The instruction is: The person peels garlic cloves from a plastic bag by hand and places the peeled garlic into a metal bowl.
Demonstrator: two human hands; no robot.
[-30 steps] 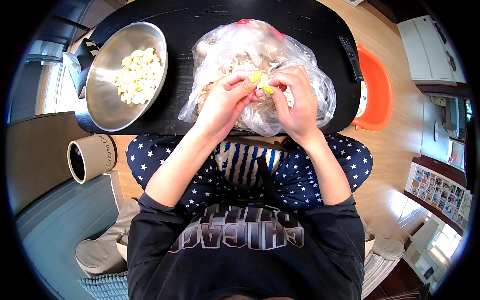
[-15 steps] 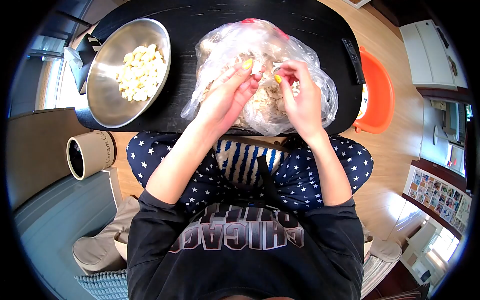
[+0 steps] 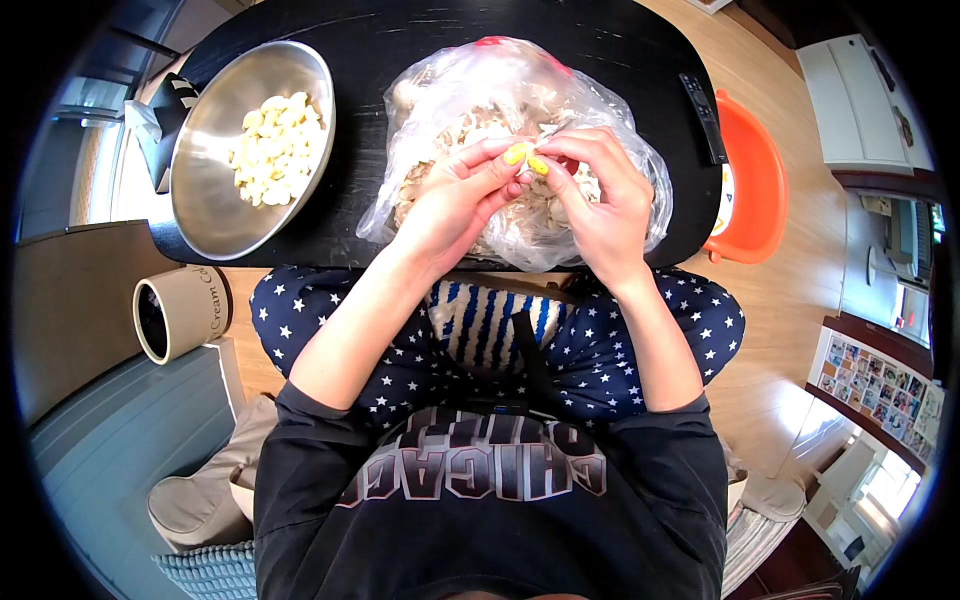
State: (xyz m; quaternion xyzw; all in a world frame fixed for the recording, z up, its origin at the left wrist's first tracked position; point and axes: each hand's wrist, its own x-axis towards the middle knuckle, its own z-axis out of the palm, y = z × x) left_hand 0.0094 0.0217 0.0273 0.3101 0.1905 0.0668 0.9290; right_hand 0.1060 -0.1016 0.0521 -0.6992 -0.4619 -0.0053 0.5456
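Observation:
Both of my hands meet over an open clear plastic bag (image 3: 480, 75) on the black table. My left hand (image 3: 445, 205) is closed, its thumb and fingers pinching a small pale garlic clove (image 3: 525, 168), mostly hidden by the fingertips. My right hand (image 3: 608, 210) pinches at the same clove from the other side, thumb tip close to the left thumb. Papery garlic skins (image 3: 480, 127) and unpeeled pieces fill the bag beneath. To the left, a steel bowl (image 3: 205, 180) holds a heap of peeled garlic cloves (image 3: 278, 150).
A dark remote control (image 3: 702, 118) lies at the table's right edge, beside an orange plastic seat (image 3: 755, 180). A tissue box (image 3: 165, 130) stands beyond the bowl. On the floor at left is a cream-coloured bin (image 3: 190, 312). A striped cloth (image 3: 490, 325) lies between my legs.
My hands were slightly apart above the bag; now their fingertips have come together at the clove. The bowl and bag appear shifted slightly left with the view.

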